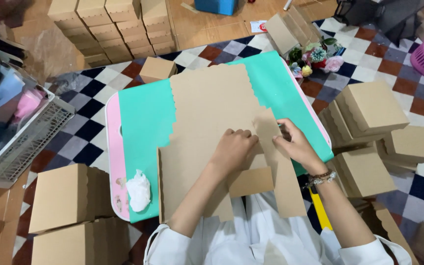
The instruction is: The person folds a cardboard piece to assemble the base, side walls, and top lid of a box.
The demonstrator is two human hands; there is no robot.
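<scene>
Fingers of both hands pressed flat, together, on an unfolded cardboard box blank (207, 103).
Blank lies on the green tabletop (143, 122), long axis 6 to 12 o'clock; left hand (232, 148) palm-down at centre, right hand (295, 145) at 3 o'clock, pinching a side flap (268, 128).

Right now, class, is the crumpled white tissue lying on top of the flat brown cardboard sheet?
No, the crumpled white tissue lies on the green tabletop, left of the flat brown cardboard sheet and apart from it.
</scene>
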